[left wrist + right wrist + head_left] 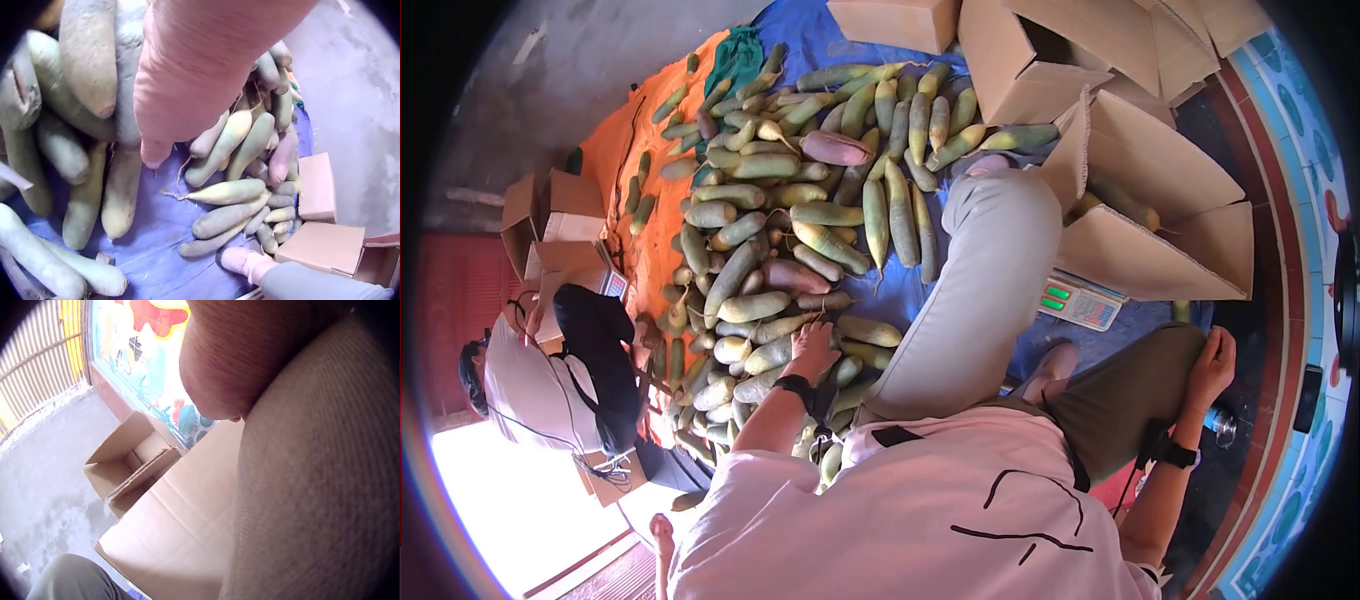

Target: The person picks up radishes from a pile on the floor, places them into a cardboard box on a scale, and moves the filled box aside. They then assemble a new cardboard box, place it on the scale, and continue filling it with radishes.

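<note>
A big heap of green radishes [745,195] lies in front of the person, with a few purplish radishes [837,149] among them. The left hand [810,352] rests over radishes at the near side of the heap, its fingers extended. In the left wrist view that hand [194,75] looms large, close beside a thick radish [87,56]; what lies under its palm is hidden. By the right knee, the right hand [1212,370] hangs with loosely bent fingers and holds nothing. The right wrist view shows this hand [219,369] against the trouser leg [319,475].
An open cardboard box [1190,255] with several radishes inside stands at the right, beside a digital scale [1085,303] with green lit digits. More boxes [1060,90] stand behind. Blue [905,295] and orange [625,150] sheets underlie the heap. Another person [540,390] sits at the left.
</note>
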`<state>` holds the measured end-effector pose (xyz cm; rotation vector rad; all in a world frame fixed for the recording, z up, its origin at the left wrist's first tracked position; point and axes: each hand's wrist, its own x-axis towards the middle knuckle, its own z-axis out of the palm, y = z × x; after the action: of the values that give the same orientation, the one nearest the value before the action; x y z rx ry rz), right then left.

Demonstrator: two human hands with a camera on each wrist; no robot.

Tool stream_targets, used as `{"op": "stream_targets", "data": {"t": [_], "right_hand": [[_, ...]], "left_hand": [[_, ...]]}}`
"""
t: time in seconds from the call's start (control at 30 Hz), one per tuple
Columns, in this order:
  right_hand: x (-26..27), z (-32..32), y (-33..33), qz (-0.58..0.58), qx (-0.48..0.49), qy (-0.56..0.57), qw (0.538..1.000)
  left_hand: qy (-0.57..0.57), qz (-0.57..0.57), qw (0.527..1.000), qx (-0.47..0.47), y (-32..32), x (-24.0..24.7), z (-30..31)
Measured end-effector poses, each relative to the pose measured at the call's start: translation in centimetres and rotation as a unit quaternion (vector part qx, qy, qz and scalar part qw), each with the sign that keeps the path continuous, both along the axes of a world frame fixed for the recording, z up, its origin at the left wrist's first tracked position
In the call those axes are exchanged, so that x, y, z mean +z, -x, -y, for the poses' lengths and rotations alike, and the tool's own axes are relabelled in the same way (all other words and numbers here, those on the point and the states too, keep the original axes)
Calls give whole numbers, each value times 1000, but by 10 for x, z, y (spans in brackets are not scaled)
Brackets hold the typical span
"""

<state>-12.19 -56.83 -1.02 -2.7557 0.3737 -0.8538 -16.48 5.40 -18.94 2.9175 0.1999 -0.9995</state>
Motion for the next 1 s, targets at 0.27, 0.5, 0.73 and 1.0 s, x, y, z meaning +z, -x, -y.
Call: {"op": "stream_targets", "data": {"t": [0.27,0.5,0.73,1.0], "right_hand": [[10,-13,4,8,-17,-24,1000],[14,-14,8,0,-29,-51,998],[21,-24,2,40,4,-28,999],[25,-32,-4,63,5,-45,997]], "left_hand": [[-90,5,994,-70,-7,-27,-6],[-122,-11,986,-115,-29,-2,-7],[-13,68,997,-35,-26,64,-53],[190,402,873,199,-74,122,-81]]}}
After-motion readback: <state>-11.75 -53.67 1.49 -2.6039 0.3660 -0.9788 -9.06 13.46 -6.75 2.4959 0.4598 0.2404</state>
